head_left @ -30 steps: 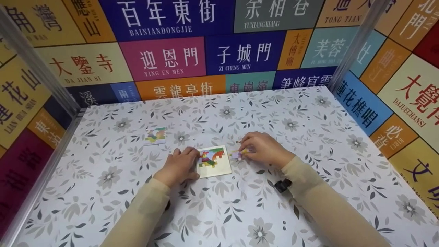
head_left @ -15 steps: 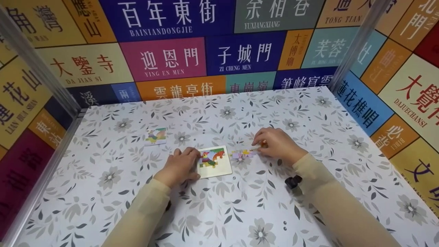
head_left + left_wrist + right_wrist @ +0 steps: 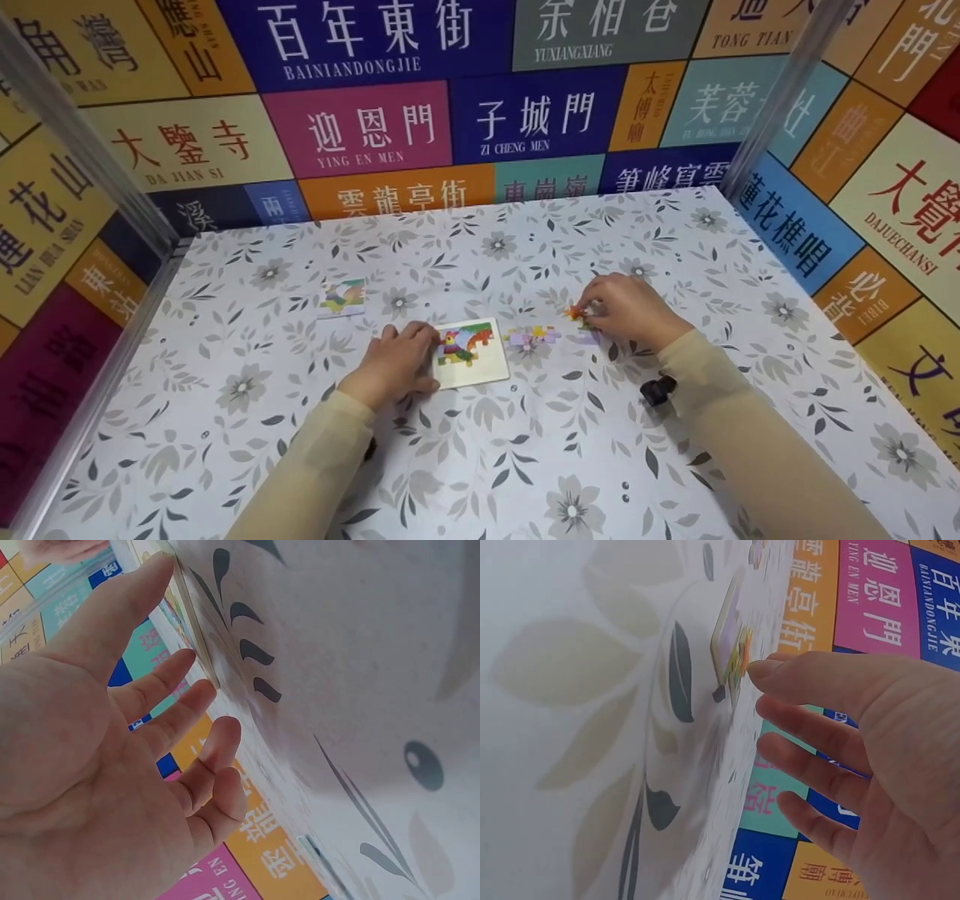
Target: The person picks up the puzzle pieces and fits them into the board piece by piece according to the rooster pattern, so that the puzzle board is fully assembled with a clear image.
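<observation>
- Right hand (image 3: 636, 311) has shifted right to an orange piece (image 3: 574, 312); fingers narrow, grip unclear.
- Left hand (image 3: 394, 361), fingers spread, touches the puzzle tray (image 3: 489, 369), which gains nothing.

Plain beige L slv (image 3: 307, 465), 7 o'clock in head view; R slv (image 3: 772, 442) same, 4 o'clock, w/ blk wrist unit (image 3: 658, 391).

Looks smooth and matt on the table cover (image 3: 442, 480), like thin, matt cloth on the sleeves (image 3: 307, 457) — with a shiny, metal-like finish on the corner posts (image 3: 784, 94). Seems smooth and card-like on the puzzle board (image 3: 491, 369).
</observation>
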Demonstrator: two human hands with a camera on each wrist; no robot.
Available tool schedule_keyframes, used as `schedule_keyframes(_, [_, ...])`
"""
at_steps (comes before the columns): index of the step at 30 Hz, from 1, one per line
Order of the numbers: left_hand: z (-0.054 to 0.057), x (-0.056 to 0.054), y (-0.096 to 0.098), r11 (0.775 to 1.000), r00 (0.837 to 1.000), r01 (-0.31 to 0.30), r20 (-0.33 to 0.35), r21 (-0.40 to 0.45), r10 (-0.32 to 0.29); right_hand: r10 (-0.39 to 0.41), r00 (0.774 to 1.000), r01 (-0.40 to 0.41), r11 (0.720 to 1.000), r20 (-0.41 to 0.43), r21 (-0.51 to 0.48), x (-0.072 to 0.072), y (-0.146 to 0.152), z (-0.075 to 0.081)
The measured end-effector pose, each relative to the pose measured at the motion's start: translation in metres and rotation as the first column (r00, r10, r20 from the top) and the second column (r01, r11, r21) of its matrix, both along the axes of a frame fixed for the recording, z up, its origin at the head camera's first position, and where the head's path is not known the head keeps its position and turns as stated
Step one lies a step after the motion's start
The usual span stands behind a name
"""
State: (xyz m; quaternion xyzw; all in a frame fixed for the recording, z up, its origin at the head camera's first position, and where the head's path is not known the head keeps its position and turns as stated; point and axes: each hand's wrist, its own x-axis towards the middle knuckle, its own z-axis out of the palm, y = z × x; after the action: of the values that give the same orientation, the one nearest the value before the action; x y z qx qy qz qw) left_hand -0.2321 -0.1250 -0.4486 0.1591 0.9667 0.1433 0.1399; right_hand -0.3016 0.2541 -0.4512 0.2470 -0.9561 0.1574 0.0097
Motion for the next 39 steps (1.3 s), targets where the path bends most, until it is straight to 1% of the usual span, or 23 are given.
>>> schedule_keyframes(4, [0.0009,0.0007,0.0002,1.000,1.000,0.007,-0.005,-0.006,-0.007,-0.011,1.000,0.011,1.000,0.009,0.006,-0.0010,0.0027,-0.0003])
schedule_keyframes(12, [0.0005,-0.0007,0.0000,0.999,1.000,0.014,-0.020,-0.033,-0.014,-0.004,1.000,0.004,1.000,0.017,0.006,-0.0014,0.0053,-0.0019])
schedule_keyframes(20, [0.0014,-0.0004,0.0007,0.999,1.000,0.007,-0.004,-0.032,-0.008,-0.006,0.999,0.006,1.000,0.037,-0.005,-0.0023,0.0059,-0.0038])
schedule_keyframes(28, [-0.0015,-0.0020,-0.0006,0.999,1.000,0.004,0.003,-0.036,-0.004,-0.010,0.999,0.010,1.000,0.048,-0.008,-0.0033,0.0056,-0.0069])
schedule_keyframes(31, [-0.0013,-0.0018,-0.0009,0.999,1.000,0.008,-0.008,-0.032,-0.008,-0.016,0.998,0.017,1.000,0.057,-0.014,-0.0037,0.0057,-0.0078])
schedule_keyframes(36, [0.0000,0.0013,-0.0016,1.000,0.999,0.022,-0.038,-0.014,-0.023,-0.001,0.999,0.002,1.000,0.048,-0.026,-0.0031,0.0058,-0.0089])
schedule_keyframes(39, [0.0006,0.0023,-0.0018,1.000,0.999,0.028,-0.044,-0.009,-0.028,-0.004,0.998,0.006,0.999,0.055,-0.035,-0.0028,0.0053,-0.0089])
